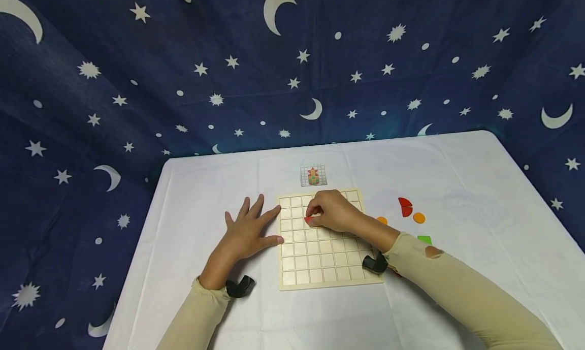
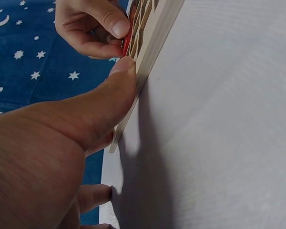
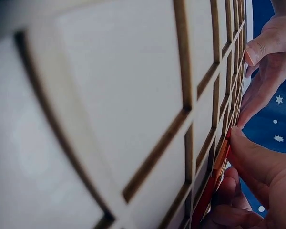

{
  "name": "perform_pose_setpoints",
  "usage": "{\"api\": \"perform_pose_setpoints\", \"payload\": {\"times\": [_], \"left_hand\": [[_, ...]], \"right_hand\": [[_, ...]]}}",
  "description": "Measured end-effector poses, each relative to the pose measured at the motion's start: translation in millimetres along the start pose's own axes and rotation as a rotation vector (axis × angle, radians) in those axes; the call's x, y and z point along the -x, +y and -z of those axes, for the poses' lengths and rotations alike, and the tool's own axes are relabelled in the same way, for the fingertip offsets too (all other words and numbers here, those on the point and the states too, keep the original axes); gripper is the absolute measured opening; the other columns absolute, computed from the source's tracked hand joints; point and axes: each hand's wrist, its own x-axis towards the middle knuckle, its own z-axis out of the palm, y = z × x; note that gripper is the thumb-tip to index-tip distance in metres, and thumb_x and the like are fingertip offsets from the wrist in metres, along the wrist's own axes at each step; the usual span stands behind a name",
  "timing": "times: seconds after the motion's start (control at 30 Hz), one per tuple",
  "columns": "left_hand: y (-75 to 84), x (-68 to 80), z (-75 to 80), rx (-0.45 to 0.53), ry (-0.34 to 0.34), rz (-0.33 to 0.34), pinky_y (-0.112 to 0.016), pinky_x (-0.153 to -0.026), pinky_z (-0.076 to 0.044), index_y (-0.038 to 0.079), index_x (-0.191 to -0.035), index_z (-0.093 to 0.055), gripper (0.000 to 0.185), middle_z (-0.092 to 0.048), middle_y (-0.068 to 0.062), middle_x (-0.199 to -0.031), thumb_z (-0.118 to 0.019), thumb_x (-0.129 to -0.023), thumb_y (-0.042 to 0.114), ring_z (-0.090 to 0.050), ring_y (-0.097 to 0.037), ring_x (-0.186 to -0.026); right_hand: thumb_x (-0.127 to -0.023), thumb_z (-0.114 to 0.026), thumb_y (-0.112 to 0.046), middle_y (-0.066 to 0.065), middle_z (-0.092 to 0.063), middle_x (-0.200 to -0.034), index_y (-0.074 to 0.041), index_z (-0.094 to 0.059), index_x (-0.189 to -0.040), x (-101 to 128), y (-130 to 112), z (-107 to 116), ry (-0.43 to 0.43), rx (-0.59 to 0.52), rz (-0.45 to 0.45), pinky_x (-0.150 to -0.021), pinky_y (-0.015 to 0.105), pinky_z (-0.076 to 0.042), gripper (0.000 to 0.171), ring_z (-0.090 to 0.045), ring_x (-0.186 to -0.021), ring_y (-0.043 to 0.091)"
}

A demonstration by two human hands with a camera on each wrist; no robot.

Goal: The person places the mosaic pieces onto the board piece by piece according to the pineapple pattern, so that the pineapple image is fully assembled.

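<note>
A pale wooden grid board (image 1: pixel 315 263) lies on the white tabletop. Over its upper part, my right hand (image 1: pixel 335 210) pinches a small red piece (image 1: pixel 308 219) between thumb and fingertips, down at the grid squares. In the right wrist view, red and orange pieces (image 3: pixel 219 157) show along the board right by those fingertips. My left hand (image 1: pixel 244 235) is spread out on the left, its thumb and index fingertip at the board's left edge. The left thumb (image 2: pixel 109 102) presses that edge in the left wrist view. My right hand hides part of the grid.
Beyond the board lies a small pattern card (image 1: pixel 313 175) printed with a coloured figure on a grid. To the right are red rounded pieces (image 1: pixel 405 208), an orange disc (image 1: pixel 419 218), another orange disc (image 1: pixel 382 220) and a green piece (image 1: pixel 424 240). A starry blue curtain (image 1: pixel 256 111) hangs behind.
</note>
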Motion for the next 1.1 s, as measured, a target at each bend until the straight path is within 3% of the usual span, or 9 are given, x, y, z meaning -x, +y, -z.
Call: {"api": "perform_pose_setpoints", "payload": {"times": [0.33, 0.57, 0.73, 0.87, 1.1], "left_hand": [[1.9, -0.4, -0.3, 0.002, -0.011, 0.006, -0.088, -0.106, -0.005, 0.038, -0.156, -0.041, 0.085, -0.017, -0.011, -0.172, -0.069, -0.083, 0.071, -0.007, -0.047, -0.157], [0.7, -0.9, 0.4, -0.010, -0.022, 0.016, -0.088, -0.106, -0.006, 0.038, -0.157, -0.040, 0.086, -0.016, -0.012, -0.172, -0.069, -0.083, 0.070, -0.006, -0.047, -0.157], [0.8, -0.8, 0.8, -0.005, -0.020, 0.011, -0.088, -0.106, -0.006, 0.037, -0.157, -0.041, 0.086, -0.017, -0.013, -0.172, -0.070, -0.083, 0.069, -0.007, -0.048, -0.157], [1.2, -0.5, 0.8, -0.003, -0.021, 0.008, -0.088, -0.106, -0.006, 0.037, -0.157, -0.040, 0.086, -0.016, -0.012, -0.172, -0.070, -0.083, 0.070, -0.007, -0.048, -0.157], [1.0, -0.3, 1.1, -0.001, -0.019, 0.013, -0.088, -0.106, -0.006, 0.037, -0.157, -0.041, 0.085, -0.016, -0.012, -0.172, -0.070, -0.084, 0.069, -0.006, -0.047, -0.157]], "right_hand": [[-0.086, -0.083, -0.013, -0.003, -0.067, -0.085, -0.014, -0.080, -0.090, 3.0, 1.0, 7.7, 0.002, -0.033, -0.011, -0.070, 0.027, -0.049, 0.006, -0.057, -0.077, 0.010], [-0.087, -0.082, -0.015, -0.004, -0.067, -0.082, -0.014, -0.080, -0.094, 17.2, 15.9, 40.8, 0.069, -0.025, -0.062, -0.067, 0.030, -0.047, 0.007, -0.055, -0.072, 0.012], [-0.089, -0.080, -0.015, -0.004, -0.068, -0.082, -0.012, -0.080, -0.102, 44.0, 38.4, 76.0, 0.100, 0.053, -0.136, -0.064, 0.030, -0.045, 0.013, -0.053, -0.070, 0.014], [-0.088, -0.081, -0.016, -0.005, -0.066, -0.079, -0.013, -0.079, -0.106, 72.6, 63.4, 101.4, 0.053, 0.106, -0.196, -0.060, 0.028, -0.045, 0.018, -0.054, -0.062, 0.013], [-0.084, -0.085, -0.020, -0.008, -0.068, -0.088, -0.017, -0.080, -0.102, 115.4, 100.8, 131.1, -0.033, 0.167, -0.286, -0.066, 0.027, -0.047, 0.019, -0.055, -0.078, 0.013]]}}
